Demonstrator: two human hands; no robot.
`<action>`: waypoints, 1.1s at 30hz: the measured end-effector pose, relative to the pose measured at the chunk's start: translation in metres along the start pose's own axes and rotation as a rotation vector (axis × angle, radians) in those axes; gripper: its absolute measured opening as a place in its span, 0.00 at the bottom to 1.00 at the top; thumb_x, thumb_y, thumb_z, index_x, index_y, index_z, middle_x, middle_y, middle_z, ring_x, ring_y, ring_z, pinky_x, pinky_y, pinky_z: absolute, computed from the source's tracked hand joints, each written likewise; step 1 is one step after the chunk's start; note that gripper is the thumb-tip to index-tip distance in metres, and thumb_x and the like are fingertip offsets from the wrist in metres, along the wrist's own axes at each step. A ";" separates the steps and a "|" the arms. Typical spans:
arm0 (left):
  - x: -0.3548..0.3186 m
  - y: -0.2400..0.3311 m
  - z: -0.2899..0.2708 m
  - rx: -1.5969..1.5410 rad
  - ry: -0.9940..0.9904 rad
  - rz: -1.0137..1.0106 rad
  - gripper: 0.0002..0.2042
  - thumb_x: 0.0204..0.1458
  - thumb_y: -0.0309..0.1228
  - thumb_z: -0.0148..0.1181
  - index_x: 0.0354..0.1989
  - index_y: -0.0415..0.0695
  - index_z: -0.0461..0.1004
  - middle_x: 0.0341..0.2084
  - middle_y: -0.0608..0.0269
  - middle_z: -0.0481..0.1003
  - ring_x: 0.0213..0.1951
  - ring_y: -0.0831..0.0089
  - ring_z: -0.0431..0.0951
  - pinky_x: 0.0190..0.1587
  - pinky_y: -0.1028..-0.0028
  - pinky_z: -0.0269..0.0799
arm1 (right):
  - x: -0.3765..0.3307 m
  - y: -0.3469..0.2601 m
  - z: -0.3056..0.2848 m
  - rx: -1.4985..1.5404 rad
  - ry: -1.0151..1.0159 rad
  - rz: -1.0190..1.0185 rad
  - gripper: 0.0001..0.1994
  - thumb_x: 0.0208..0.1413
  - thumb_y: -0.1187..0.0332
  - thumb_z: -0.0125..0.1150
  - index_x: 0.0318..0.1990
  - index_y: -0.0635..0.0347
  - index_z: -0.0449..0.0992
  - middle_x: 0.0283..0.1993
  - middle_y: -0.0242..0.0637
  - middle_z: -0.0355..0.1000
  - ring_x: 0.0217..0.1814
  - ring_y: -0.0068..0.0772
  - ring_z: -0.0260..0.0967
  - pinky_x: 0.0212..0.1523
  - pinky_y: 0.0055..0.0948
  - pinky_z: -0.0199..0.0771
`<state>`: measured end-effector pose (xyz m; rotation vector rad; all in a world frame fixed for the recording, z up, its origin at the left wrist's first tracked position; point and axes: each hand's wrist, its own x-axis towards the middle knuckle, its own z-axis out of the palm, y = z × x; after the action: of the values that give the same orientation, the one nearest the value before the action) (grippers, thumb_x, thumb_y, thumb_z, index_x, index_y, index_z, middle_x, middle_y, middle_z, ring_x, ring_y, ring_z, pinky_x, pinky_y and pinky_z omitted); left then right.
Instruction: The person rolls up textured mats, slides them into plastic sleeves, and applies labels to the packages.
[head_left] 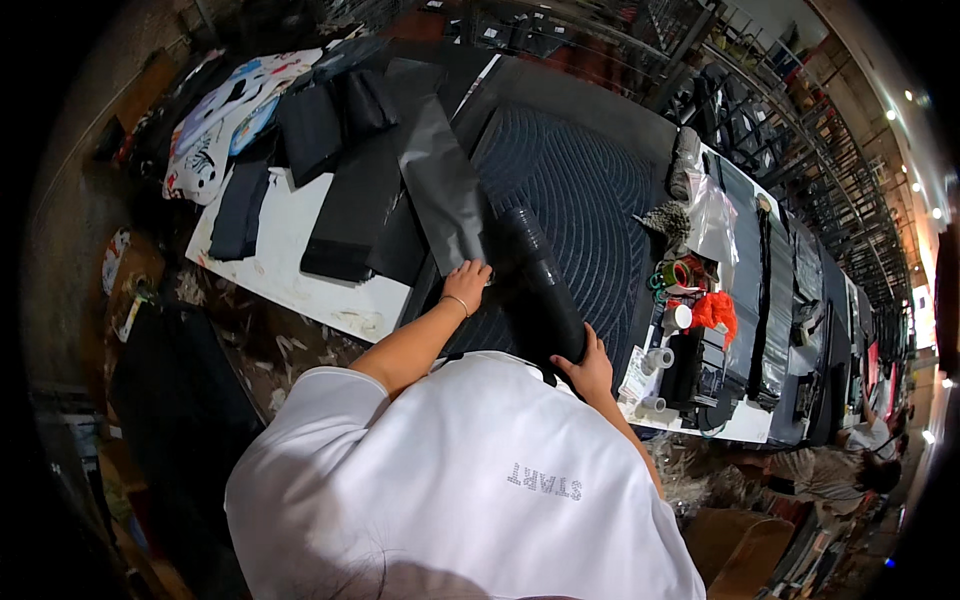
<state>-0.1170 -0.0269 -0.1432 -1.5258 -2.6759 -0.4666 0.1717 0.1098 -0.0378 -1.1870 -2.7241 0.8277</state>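
Note:
My left hand (467, 286), a thin bracelet at its wrist, has its fingers closed on the near end of a long, flat black plastic bag (437, 165). That bag stretches away toward the far left across other black sheets. Beside it lies a black roll (548, 285), its far part glossy as if wrapped in clear film or tape. My right hand (588, 365) grips the near end of the roll, thumb on top. Beneath the roll spreads a dark mat (570, 170) with curved raised lines. My palms' undersides are hidden.
Stacked black bags (340, 225) and a printed cloth (235, 115) lie on the white tabletop (290, 225) at left. On the right sit tape rolls (678, 318), red netting (714, 312) and clear plastic (712, 220). Metal racks (840, 150) stand behind; another person (835, 470) is far right.

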 end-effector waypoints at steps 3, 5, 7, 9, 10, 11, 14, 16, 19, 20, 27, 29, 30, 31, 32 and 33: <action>0.000 0.003 0.019 -0.061 -0.069 -0.061 0.20 0.51 0.25 0.56 0.55 0.49 0.71 0.47 0.59 0.70 0.53 0.59 0.72 0.53 0.57 0.71 | -0.031 0.020 -0.009 0.059 0.018 -0.031 0.51 0.41 0.49 0.77 0.72 0.53 0.56 0.59 0.52 0.69 0.56 0.59 0.72 0.52 0.46 0.74; 0.003 -0.003 0.036 -0.151 -0.030 -0.077 0.16 0.51 0.26 0.58 0.50 0.50 0.74 0.44 0.59 0.72 0.51 0.58 0.74 0.51 0.59 0.73 | -0.053 0.038 -0.016 0.098 0.000 -0.056 0.51 0.41 0.51 0.77 0.73 0.52 0.55 0.59 0.53 0.68 0.56 0.60 0.71 0.52 0.47 0.74; 0.002 -0.036 0.074 -0.372 0.079 -0.138 0.11 0.51 0.28 0.59 0.44 0.51 0.77 0.39 0.58 0.74 0.45 0.57 0.77 0.48 0.60 0.74 | -0.064 0.050 -0.020 0.149 -0.045 -0.146 0.51 0.42 0.54 0.77 0.73 0.51 0.54 0.59 0.53 0.67 0.56 0.62 0.70 0.52 0.48 0.73; 0.023 -0.027 0.077 -0.567 -0.005 -0.211 0.04 0.51 0.28 0.62 0.34 0.47 0.82 0.32 0.56 0.78 0.39 0.59 0.80 0.43 0.64 0.74 | -0.081 0.072 -0.013 -0.026 0.042 -0.231 0.51 0.42 0.58 0.77 0.74 0.49 0.52 0.48 0.50 0.67 0.44 0.61 0.71 0.39 0.48 0.75; 0.017 -0.066 0.087 -0.552 0.011 -0.143 0.05 0.51 0.29 0.64 0.34 0.46 0.82 0.32 0.57 0.80 0.37 0.62 0.81 0.42 0.66 0.75 | -0.078 0.066 -0.015 -0.016 -0.025 -0.251 0.51 0.42 0.58 0.76 0.75 0.49 0.52 0.48 0.50 0.67 0.44 0.61 0.71 0.38 0.48 0.75; 0.007 -0.106 0.099 -0.530 0.030 -0.079 0.06 0.50 0.31 0.66 0.34 0.45 0.83 0.32 0.58 0.82 0.35 0.65 0.81 0.41 0.69 0.75 | -0.072 0.060 -0.016 -0.007 -0.093 -0.278 0.51 0.42 0.58 0.76 0.75 0.48 0.52 0.48 0.50 0.66 0.44 0.61 0.71 0.38 0.49 0.75; 0.032 -0.074 0.055 -1.004 -0.233 -0.495 0.10 0.51 0.34 0.70 0.40 0.45 0.85 0.33 0.63 0.85 0.31 0.72 0.81 0.40 0.71 0.75 | -0.071 0.073 -0.009 -0.205 -0.148 -0.249 0.53 0.44 0.49 0.75 0.75 0.50 0.51 0.48 0.50 0.67 0.46 0.58 0.72 0.39 0.48 0.76; 0.040 -0.049 0.021 -0.798 -0.040 -0.318 0.06 0.51 0.31 0.66 0.34 0.44 0.84 0.32 0.60 0.81 0.36 0.63 0.81 0.42 0.67 0.75 | -0.069 0.065 -0.010 -0.231 -0.194 -0.199 0.53 0.43 0.47 0.75 0.75 0.52 0.51 0.50 0.51 0.68 0.48 0.58 0.72 0.42 0.48 0.76; 0.044 -0.004 -0.035 -0.375 0.294 0.085 0.05 0.52 0.29 0.58 0.32 0.44 0.79 0.34 0.59 0.73 0.42 0.56 0.77 0.45 0.63 0.73 | -0.056 0.048 -0.025 -0.073 -0.293 -0.113 0.52 0.42 0.46 0.76 0.74 0.55 0.55 0.55 0.55 0.69 0.54 0.57 0.72 0.49 0.45 0.76; 0.035 0.001 -0.045 -0.170 0.283 0.239 0.06 0.53 0.30 0.54 0.35 0.46 0.76 0.35 0.62 0.71 0.44 0.61 0.76 0.46 0.63 0.72 | -0.048 0.048 -0.027 0.014 -0.329 -0.112 0.52 0.42 0.46 0.76 0.73 0.56 0.56 0.57 0.56 0.70 0.56 0.57 0.72 0.52 0.44 0.75; -0.003 0.037 -0.037 -0.120 0.442 -0.417 0.24 0.55 0.28 0.54 0.63 0.53 0.63 0.58 0.56 0.61 0.59 0.49 0.65 0.60 0.59 0.66 | -0.013 0.026 -0.060 0.574 -0.610 0.223 0.45 0.49 0.57 0.76 0.69 0.72 0.59 0.60 0.50 0.71 0.60 0.39 0.71 0.60 0.31 0.69; -0.005 0.040 -0.015 -0.432 0.475 -0.898 0.23 0.57 0.31 0.53 0.63 0.47 0.63 0.57 0.52 0.67 0.58 0.46 0.69 0.59 0.57 0.68 | -0.011 0.021 -0.069 0.637 -0.640 0.273 0.45 0.49 0.57 0.76 0.69 0.72 0.58 0.61 0.51 0.70 0.60 0.40 0.71 0.61 0.31 0.68; -0.009 0.024 0.014 -0.529 0.186 -0.990 0.20 0.59 0.31 0.52 0.60 0.43 0.67 0.55 0.48 0.71 0.56 0.45 0.72 0.57 0.56 0.70 | -0.006 0.017 -0.070 0.637 -0.670 0.267 0.45 0.49 0.57 0.76 0.70 0.72 0.58 0.61 0.51 0.70 0.60 0.40 0.70 0.61 0.31 0.68; -0.014 0.010 0.036 -0.634 -0.113 -1.066 0.18 0.60 0.31 0.51 0.57 0.39 0.71 0.52 0.44 0.75 0.54 0.44 0.75 0.55 0.54 0.72 | -0.003 0.015 -0.070 0.634 -0.702 0.266 0.45 0.50 0.58 0.76 0.70 0.71 0.58 0.62 0.51 0.69 0.61 0.40 0.70 0.61 0.31 0.68; -0.010 0.031 0.036 -0.620 -0.241 -0.934 0.16 0.59 0.31 0.50 0.51 0.38 0.75 0.49 0.41 0.77 0.51 0.44 0.77 0.53 0.54 0.74 | -0.005 0.022 -0.070 0.652 -0.690 0.302 0.45 0.50 0.58 0.76 0.70 0.71 0.58 0.62 0.51 0.69 0.61 0.40 0.70 0.61 0.31 0.68; -0.012 0.059 0.030 -0.596 -0.362 -0.795 0.14 0.59 0.30 0.50 0.46 0.36 0.79 0.46 0.39 0.78 0.48 0.45 0.79 0.52 0.54 0.75 | -0.006 0.024 -0.073 0.653 -0.670 0.309 0.45 0.50 0.59 0.75 0.70 0.72 0.57 0.63 0.51 0.68 0.62 0.40 0.68 0.62 0.31 0.67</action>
<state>-0.0578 -0.0006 -0.1598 -0.5134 -3.5936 -1.1909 0.2111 0.1519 0.0134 -1.3319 -2.2975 2.2790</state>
